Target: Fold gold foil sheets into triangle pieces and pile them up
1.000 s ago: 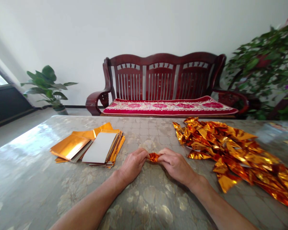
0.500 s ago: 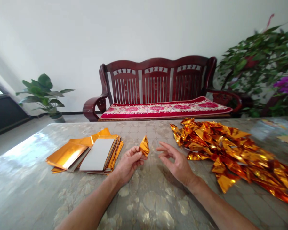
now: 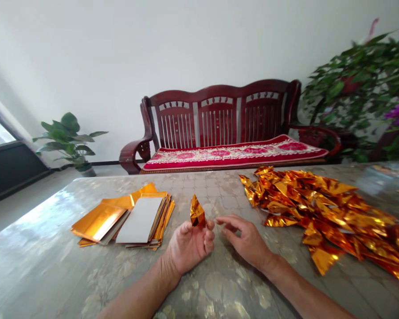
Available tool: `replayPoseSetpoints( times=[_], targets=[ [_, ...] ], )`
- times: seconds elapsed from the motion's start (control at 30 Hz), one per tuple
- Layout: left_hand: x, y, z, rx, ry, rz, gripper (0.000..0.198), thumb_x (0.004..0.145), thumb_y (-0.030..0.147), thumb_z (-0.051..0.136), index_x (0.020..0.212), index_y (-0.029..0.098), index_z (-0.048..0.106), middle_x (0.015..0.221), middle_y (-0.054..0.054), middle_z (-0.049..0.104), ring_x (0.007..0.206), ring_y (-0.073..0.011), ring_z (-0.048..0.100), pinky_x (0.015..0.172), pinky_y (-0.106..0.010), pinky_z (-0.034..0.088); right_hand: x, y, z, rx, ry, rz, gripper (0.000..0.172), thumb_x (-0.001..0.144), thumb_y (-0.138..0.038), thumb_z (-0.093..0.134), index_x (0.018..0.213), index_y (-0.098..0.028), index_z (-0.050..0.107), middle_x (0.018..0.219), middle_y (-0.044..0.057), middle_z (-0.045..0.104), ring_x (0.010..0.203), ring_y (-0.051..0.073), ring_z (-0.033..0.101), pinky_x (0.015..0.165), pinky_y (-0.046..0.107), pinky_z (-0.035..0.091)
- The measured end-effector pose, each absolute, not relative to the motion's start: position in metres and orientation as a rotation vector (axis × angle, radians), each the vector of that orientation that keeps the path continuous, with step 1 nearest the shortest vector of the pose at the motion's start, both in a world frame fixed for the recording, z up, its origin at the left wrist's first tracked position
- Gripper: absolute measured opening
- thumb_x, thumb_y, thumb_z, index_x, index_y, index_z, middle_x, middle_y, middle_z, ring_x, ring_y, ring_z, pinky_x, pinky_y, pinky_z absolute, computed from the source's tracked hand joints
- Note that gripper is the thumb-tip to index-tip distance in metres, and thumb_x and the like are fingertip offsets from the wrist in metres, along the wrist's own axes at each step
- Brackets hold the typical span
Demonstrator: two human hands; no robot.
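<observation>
A small piece of folded gold foil paper (image 3: pixel 197 211) stands pointed end up at the fingers of my left hand (image 3: pixel 191 246), which grips its lower part with the palm turned upward. Just to the right, my right hand (image 3: pixel 248 239) hovers over the table with its fingers apart and nothing in them. Left of my hands lies a stack of foil paper sheets (image 3: pixel 139 220), a grey-white backing facing up, with gold sheets (image 3: pixel 101 217) fanned beside it. On the right a large heap of folded gold foil pieces (image 3: pixel 322 208) spreads over the table.
The table (image 3: pixel 133 283) has a patterned, glossy cover. Clear plastic (image 3: pixel 382 177) lies at its far right. Beyond it stand a dark red wooden bench (image 3: pixel 216 119) with a red floral cover (image 3: pixel 236 153), a potted plant (image 3: pixel 71 137) and leafy greenery (image 3: pixel 359 79).
My left hand has turned palm up, bringing the folded foil piece upright. My right hand stays close by, its fingers a little lower. The view has shifted slightly.
</observation>
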State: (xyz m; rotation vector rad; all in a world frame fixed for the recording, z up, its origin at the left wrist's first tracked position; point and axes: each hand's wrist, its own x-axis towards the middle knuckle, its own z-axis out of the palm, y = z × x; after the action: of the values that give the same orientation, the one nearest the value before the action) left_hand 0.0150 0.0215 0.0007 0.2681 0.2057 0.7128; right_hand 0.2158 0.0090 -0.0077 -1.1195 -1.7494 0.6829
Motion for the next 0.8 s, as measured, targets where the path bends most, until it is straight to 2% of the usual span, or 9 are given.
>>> replayPoseSetpoints(
  times=[0.13,0.27,0.37,0.5,0.67,0.8],
  targets=[
    [0.016,0.027,0.003,0.469,0.385,0.823,0.030,0.066,0.024,0.078,0.091,0.016,0.065,0.090,-0.002,0.069,0.069,-0.0105,0.062,0.062,-0.020,0.047,0.217,0.010,-0.006,-1.098,-1.714,0.669,0.024,0.086,-0.021,0.059,0.105,-0.022,0.072,0.099,0.005,0.073,0.077,0.016,0.068,0.072,0.028,0.055],
    [0.018,0.031,0.005,0.919,0.671,0.971,0.024,0.069,0.026,0.076,0.085,0.016,0.060,0.075,0.000,0.067,0.062,-0.0101,0.059,0.058,-0.020,0.044,0.222,0.009,-0.006,-1.094,-1.526,0.746,0.030,0.093,-0.035,0.056,0.117,-0.022,0.067,0.101,0.006,0.073,0.077,0.017,0.070,0.072,0.030,0.057],
    [0.019,0.032,0.002,1.153,0.854,1.065,0.019,0.071,0.026,0.069,0.080,0.017,0.055,0.064,0.004,0.060,0.055,-0.0079,0.052,0.055,-0.019,0.040,0.228,0.007,-0.005,-1.056,-1.476,0.723,0.033,0.096,-0.038,0.053,0.124,-0.023,0.062,0.103,0.006,0.071,0.079,0.017,0.071,0.073,0.030,0.058],
    [0.018,0.033,-0.007,1.530,1.078,1.156,0.006,0.070,0.018,0.059,0.076,0.017,0.058,0.063,0.005,0.055,0.057,-0.0090,0.048,0.056,-0.020,0.036,0.235,0.007,-0.001,-1.036,-1.670,0.478,0.032,0.098,-0.033,0.049,0.127,-0.026,0.061,0.104,0.005,0.068,0.088,0.018,0.068,0.082,0.031,0.056],
    [0.015,0.031,-0.009,2.019,1.181,1.141,0.015,0.072,0.007,0.050,0.077,0.017,0.061,0.073,0.000,0.060,0.067,-0.0126,0.055,0.065,-0.023,0.042,0.238,0.009,0.003,-0.966,-1.970,0.178,0.033,0.097,-0.022,0.050,0.128,-0.027,0.060,0.109,0.007,0.067,0.100,0.019,0.065,0.088,0.033,0.053],
    [0.013,0.026,-0.008,2.213,1.120,1.172,0.020,0.075,0.004,0.048,0.081,0.019,0.059,0.079,-0.001,0.059,0.074,-0.0137,0.057,0.070,-0.024,0.045,0.239,0.008,0.003,-0.905,-2.080,0.026,0.030,0.095,-0.017,0.054,0.120,-0.027,0.066,0.104,0.006,0.068,0.095,0.018,0.065,0.082,0.031,0.054]
  ],
)
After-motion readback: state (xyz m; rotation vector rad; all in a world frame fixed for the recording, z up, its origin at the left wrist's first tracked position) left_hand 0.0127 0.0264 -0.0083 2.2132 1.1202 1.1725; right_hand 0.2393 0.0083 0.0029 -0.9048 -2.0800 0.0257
